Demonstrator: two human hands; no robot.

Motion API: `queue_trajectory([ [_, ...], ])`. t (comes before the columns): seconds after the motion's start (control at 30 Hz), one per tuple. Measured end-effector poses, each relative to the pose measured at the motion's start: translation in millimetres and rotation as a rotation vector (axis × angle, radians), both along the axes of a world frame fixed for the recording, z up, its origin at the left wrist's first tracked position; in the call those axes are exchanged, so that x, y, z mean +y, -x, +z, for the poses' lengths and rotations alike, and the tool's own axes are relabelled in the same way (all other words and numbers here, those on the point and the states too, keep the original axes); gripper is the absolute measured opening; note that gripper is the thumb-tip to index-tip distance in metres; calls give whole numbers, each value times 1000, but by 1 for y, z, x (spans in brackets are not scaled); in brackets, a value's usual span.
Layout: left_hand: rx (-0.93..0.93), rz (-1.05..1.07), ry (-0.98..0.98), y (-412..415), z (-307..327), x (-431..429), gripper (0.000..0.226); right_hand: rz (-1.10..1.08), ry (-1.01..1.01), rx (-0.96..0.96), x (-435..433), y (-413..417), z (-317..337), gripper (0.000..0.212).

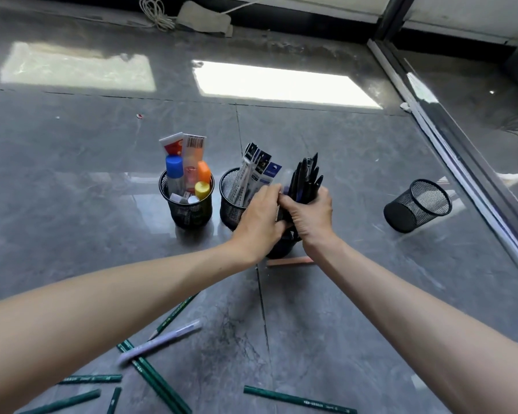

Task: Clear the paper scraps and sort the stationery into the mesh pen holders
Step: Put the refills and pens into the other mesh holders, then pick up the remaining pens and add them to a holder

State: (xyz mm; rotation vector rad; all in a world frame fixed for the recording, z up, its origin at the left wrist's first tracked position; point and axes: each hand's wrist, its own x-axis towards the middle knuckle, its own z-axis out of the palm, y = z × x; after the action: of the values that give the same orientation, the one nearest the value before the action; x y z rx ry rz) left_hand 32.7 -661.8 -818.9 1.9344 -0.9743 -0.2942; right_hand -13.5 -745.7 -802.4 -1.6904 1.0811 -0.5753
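Grip status: right grip (309,215) wrapped round pens (308,174); left grip (260,218) pinching same bundle. Pens upright, directly over holder (281,250), mostly hidden. Judged next: straight lowering.

Single head-worn wide-angle view, facing forward and down, close above the hands (259,222), grey floor (72,189) beyond
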Motion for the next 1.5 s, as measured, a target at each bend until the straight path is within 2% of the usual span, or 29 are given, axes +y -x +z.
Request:
queue_trajectory([
  [0.1,-19,12,-15,-2,-1,-2,43,18,2,82,0,1,3,56],
  [0.23,-40,7,-33,-3,0,-2,39,76,-42,69,-2,7,-7,52],
  [0.37,-42,16,-45,-4,4,-2,44,141,-91,66,-6,9,-9,53],
  [0.47,-40,19,-58,-3,6,-2,48,144,-124,36,-5,12,0,46],
  [0.6,-46,26,-47,-3,6,-4,36,142,-126,-98,-8,17,-1,39],
  [0.7,-88,26,-64,-6,4,-5,30,168,-115,-79,-11,19,-4,30],
  [0.77,-148,-7,-77,-8,2,-5,27,262,-100,-15,-14,21,-7,29],
  [0.83,-191,-10,-74,-11,2,-5,25,333,-136,40,-15,23,-7,46],
  [0.9,-196,30,-45,-12,5,-3,29,309,-115,67,-20,26,-11,67],
  [0.93,-193,50,-30,-11,7,-1,33,272,-80,65,-21,29,-11,67],
  [1.03,-158,57,19,-4,9,16,34,101,0,36,-28,41,-13,37],
  [1.07,-150,48,27,-1,7,25,30,55,42,64,-32,47,-13,28],
  [1.13,-140,27,2,6,1,45,22,34,166,252,-38,60,-18,18],
  [1.2,-138,-5,-55,11,-9,68,17,119,273,476,-42,73,-29,24],
  [1.3,-103,-60,-154,11,-24,103,18,343,344,692,-34,87,-45,26],
  [1.4,-78,-72,-330,7,-31,137,14,587,464,918,-22,93,-52,28],
  [1.5,-213,-172,-601,5,-31,166,14,646,523,999,-11,91,-47,21],
])
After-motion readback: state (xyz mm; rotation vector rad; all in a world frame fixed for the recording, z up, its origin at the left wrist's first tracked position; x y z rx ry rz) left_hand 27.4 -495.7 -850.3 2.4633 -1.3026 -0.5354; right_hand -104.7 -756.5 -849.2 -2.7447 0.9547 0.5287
